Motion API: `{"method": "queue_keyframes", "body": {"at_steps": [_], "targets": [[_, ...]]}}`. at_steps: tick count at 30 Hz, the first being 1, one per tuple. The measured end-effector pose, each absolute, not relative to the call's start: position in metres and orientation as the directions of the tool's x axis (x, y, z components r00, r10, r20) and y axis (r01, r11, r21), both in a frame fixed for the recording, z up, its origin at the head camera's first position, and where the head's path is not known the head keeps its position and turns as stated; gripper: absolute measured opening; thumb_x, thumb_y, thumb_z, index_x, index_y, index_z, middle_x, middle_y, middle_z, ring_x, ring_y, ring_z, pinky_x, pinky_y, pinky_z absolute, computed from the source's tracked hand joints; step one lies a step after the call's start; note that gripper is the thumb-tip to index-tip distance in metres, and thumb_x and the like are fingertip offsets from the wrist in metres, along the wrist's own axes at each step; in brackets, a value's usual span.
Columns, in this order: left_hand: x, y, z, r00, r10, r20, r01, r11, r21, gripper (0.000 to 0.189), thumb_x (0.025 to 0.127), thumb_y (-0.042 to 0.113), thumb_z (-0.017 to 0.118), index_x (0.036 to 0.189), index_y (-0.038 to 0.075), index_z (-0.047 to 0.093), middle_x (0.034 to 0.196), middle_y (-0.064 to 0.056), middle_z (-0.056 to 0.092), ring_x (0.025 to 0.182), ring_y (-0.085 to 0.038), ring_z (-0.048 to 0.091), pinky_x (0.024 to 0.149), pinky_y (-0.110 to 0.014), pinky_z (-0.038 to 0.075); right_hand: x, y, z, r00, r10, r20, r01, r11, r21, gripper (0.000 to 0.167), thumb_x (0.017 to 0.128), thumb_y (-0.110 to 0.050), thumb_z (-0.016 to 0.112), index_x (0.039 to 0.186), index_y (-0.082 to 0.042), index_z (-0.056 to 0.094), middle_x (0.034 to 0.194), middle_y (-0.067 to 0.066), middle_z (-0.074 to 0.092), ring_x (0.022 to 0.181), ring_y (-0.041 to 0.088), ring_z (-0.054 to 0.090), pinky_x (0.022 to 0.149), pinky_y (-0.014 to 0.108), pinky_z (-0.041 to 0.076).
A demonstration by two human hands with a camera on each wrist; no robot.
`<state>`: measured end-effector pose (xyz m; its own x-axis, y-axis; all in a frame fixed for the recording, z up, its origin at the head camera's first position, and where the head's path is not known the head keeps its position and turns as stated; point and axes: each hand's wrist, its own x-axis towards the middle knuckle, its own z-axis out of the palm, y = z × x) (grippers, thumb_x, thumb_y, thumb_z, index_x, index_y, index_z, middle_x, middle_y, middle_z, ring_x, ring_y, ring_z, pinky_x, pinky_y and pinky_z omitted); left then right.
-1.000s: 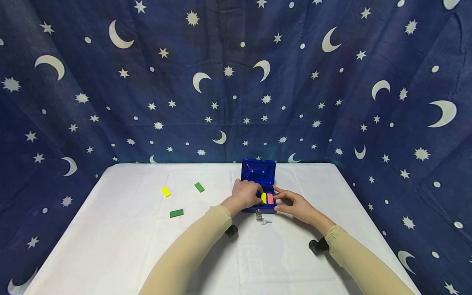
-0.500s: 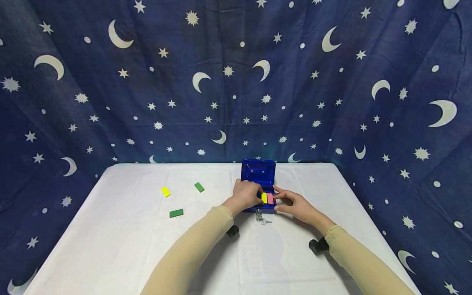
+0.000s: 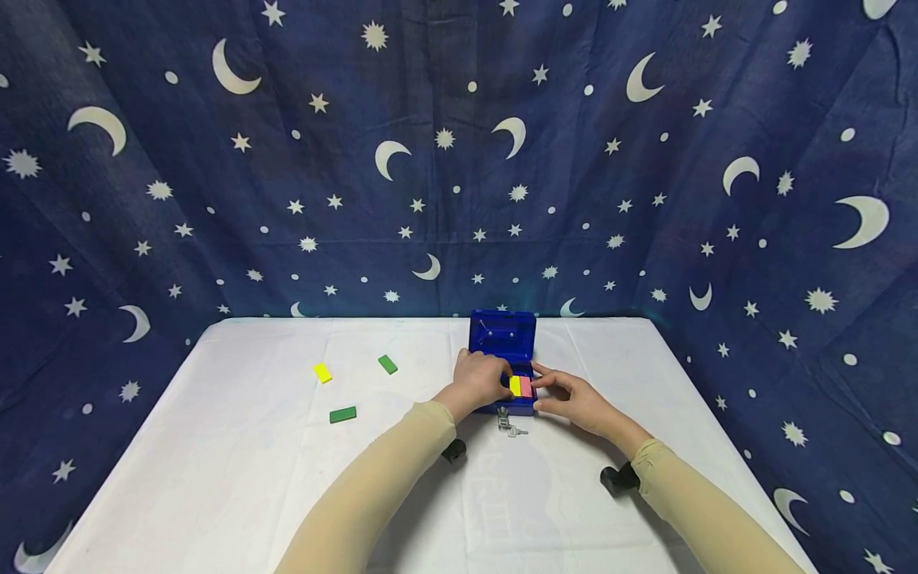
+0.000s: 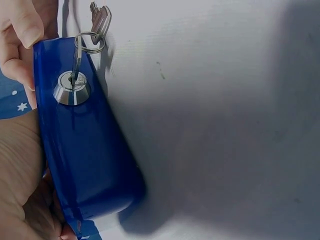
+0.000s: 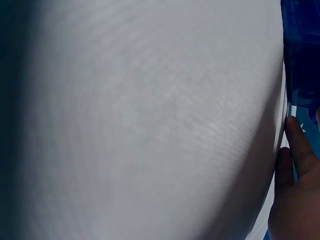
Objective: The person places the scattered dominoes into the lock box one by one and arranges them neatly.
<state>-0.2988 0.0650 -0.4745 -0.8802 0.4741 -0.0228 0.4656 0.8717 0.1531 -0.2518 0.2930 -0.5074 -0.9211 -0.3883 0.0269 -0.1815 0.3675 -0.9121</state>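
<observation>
A small blue cash box (image 3: pixel 502 333) stands with its lid raised at the back of the table. Inside it, a yellow block (image 3: pixel 515 387) lies against a pink block (image 3: pixel 527 387). My left hand (image 3: pixel 480 379) reaches over the left of the box and pinches the yellow block between thumb and finger. At the right side, my right hand (image 3: pixel 574 402) holds the box wall, thumb at the front corner and fingers over the rim. A key sits in the front lock (image 4: pixel 72 89), with a second key (image 4: pixel 101 24) hanging from its ring. The left part of the box interior is hidden.
To the left on the white table (image 3: pixel 215 478) lie a yellow block (image 3: pixel 323 373), one green block (image 3: pixel 388 364) and another green block (image 3: pixel 343 414). A dark blue curtain (image 3: pixel 323 191) with moons and stars hangs behind the table.
My left hand has shifted slightly right with the yellow block, closing the narrow gap to the pink block. The right hand has stayed in place.
</observation>
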Motion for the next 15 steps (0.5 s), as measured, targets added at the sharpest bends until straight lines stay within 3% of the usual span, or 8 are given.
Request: {"method": "queue_keyframes", "body": {"at_steps": [15], "targets": [[-0.2991,0.0655,-0.4747,-0.882,0.471,-0.033,0.461,0.874,0.152,0.042,0.087,0.054,0.078,0.122,0.030,0.075,0.119,0.010,0.073,0.100,-0.017,0.060,0.092,-0.042,0.035,-0.2528,0.2935,-0.5092,-0.916,-0.398,0.041,-0.194,0.354,-0.915,0.037,0.093,-0.021,0.078,0.125,-0.007,0.067,0.163,0.007,0.035,0.152,0.031,0.027,0.116,0.045,0.027]]}}
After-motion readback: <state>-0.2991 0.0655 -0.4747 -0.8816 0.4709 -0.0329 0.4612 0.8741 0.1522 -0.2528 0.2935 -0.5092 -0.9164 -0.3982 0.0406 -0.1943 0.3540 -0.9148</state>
